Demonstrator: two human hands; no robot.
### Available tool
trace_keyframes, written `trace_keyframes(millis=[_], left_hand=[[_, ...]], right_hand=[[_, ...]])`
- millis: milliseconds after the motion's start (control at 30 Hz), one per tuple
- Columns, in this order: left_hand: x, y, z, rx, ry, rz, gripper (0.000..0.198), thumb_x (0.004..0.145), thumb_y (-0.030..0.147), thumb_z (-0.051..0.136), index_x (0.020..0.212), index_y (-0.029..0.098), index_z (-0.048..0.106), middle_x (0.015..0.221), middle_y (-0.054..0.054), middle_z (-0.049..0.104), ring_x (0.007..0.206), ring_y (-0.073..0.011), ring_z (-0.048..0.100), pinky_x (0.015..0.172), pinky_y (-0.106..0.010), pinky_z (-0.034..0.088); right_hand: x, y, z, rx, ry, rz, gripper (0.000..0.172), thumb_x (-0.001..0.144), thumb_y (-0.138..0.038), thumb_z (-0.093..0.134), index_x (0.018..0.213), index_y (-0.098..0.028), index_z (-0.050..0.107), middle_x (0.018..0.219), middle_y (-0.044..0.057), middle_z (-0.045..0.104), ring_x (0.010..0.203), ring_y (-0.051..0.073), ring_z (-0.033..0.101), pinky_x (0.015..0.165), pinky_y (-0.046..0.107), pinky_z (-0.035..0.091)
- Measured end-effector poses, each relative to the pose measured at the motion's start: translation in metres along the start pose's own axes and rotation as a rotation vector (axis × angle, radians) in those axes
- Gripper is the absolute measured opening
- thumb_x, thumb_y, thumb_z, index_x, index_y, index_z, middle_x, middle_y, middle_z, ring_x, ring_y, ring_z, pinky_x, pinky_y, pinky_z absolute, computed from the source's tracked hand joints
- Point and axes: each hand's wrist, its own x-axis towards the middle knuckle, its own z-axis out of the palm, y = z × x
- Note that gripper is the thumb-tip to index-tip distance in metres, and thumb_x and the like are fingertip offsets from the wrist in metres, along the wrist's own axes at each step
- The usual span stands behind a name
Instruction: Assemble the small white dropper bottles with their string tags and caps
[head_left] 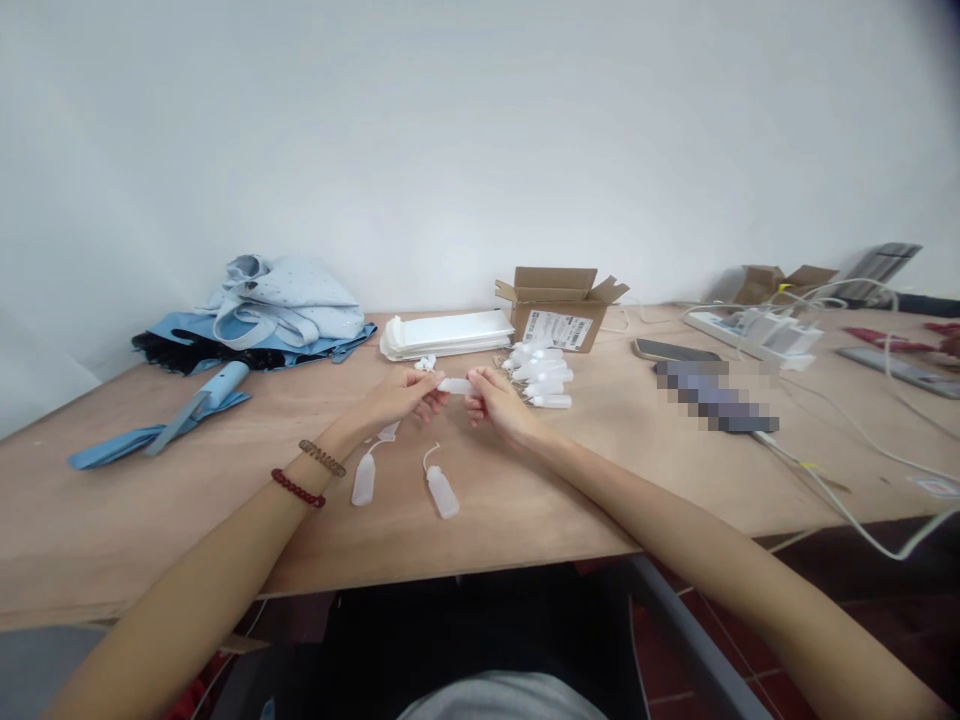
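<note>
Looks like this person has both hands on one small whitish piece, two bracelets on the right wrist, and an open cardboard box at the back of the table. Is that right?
Not quite: the head view shows both bracelets on the left wrist. The rest holds: left hand and right hand on one small whitish piece, open cardboard box at the back of the table.

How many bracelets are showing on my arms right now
2, both on the left arm: a brown bracelet nearer the left hand, and a red bracelet just behind it.
</note>
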Motion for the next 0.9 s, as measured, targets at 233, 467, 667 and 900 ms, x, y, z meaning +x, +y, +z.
trace_keyframes(millis=[233, 467, 667, 900], left_hand=[[0.001, -0.001, -0.002, -0.028, 0.048, -0.038, 0.043, 0.079, 0.054, 0.058, 0.067, 0.013, 0.061, 0.059, -0.003, 0.055, 0.050, -0.0115, 0.051, 0.046, -0.024, 0.041], [-0.002, 0.004, 0.004, 0.040, 0.065, 0.107, 0.040, 0.081, 0.049, 0.057, 0.065, 0.013, 0.058, 0.061, -0.002, 0.056, 0.052, -0.0103, 0.052, 0.050, -0.023, 0.044], [-0.007, 0.014, 0.010, 0.174, 0.095, 0.280, 0.022, 0.078, 0.036, 0.061, 0.076, 0.014, 0.063, 0.069, -0.002, 0.060, 0.066, -0.0135, 0.058, 0.066, -0.027, 0.051], [-0.004, 0.006, 0.005, 0.143, 0.088, 0.123, 0.045, 0.084, 0.053, 0.051, 0.075, 0.011, 0.065, 0.070, -0.007, 0.064, 0.063, -0.0157, 0.061, 0.054, -0.025, 0.048]], right_hand=[[-0.002, -0.001, -0.008, -0.746, 0.057, -0.421, 0.022, 0.089, -0.039, 0.047, 0.099, -0.020, 0.048, 0.078, 0.002, 0.056, 0.067, 0.016, 0.051, 0.065, 0.029, 0.040], [0.001, -0.009, -0.013, -1.293, 0.042, -0.595, 0.023, 0.093, -0.027, 0.045, 0.101, -0.013, 0.061, 0.093, 0.013, 0.065, 0.083, 0.021, 0.057, 0.073, 0.030, 0.039], [0.003, -0.004, -0.018, -1.191, 0.037, -0.580, 0.020, 0.093, -0.026, 0.047, 0.098, -0.015, 0.063, 0.084, 0.006, 0.067, 0.074, 0.017, 0.058, 0.068, 0.026, 0.038], [0.002, -0.006, -0.014, -1.370, 0.066, -0.751, 0.027, 0.095, -0.026, 0.040, 0.109, -0.010, 0.058, 0.101, 0.015, 0.064, 0.091, 0.024, 0.055, 0.077, 0.033, 0.038]])
